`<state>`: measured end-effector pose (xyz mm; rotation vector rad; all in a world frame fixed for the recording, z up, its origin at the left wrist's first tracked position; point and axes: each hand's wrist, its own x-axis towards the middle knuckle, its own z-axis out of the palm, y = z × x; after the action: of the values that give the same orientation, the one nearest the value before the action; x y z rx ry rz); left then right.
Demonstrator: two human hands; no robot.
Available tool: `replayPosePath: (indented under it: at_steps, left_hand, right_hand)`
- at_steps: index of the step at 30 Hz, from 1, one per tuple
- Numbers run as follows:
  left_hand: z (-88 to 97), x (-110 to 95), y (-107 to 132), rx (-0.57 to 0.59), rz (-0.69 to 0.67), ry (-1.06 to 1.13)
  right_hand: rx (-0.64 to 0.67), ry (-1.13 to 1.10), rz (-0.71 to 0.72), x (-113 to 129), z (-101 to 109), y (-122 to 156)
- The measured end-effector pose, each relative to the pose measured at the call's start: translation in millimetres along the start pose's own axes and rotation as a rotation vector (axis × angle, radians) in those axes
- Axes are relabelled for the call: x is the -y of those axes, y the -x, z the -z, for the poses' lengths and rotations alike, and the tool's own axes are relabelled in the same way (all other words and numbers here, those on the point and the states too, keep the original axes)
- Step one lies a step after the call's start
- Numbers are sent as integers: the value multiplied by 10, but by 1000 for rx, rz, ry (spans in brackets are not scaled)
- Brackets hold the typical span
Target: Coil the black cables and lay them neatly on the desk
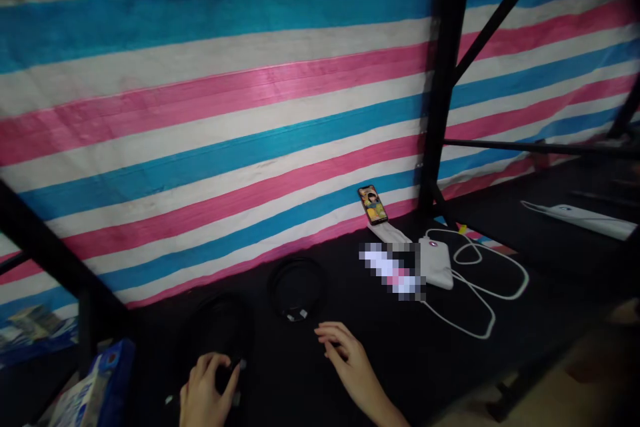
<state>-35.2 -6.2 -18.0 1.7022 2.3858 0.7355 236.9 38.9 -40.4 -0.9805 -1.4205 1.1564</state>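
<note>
At the bottom left, my left hand [206,390] is curled over the near side of a coiled black cable [216,300], with thumb and forefinger closed around a dark part of it. A pale connector [243,364] shows beside the thumb tip. My right hand [349,359] holds nothing; its fingers are loosely bent and apart over the black surface. Just beyond it to the left lies a second, smaller coiled black cable [270,287], its light connector ends [296,314] facing me. Black cable on black surface makes the outlines hard to see.
A white power bank [436,264] with a looping white cord [487,328] lies on the right. Behind it a phone [373,205] leans against the striped sheet [280,153]. Blue-white packaging [95,390] stands at the lower left. Black frame posts [445,80] rise behind.
</note>
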Motion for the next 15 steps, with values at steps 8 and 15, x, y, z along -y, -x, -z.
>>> replayPosePath:
  at_steps: [8,15]
  left_hand:
    - [-98,-43,437,-74,-171,94]
    - [100,-71,743,-160,-178,73]
  right_hand:
    - [52,29,6,-140,125,159]
    - [96,-16,-72,-92,248,321]
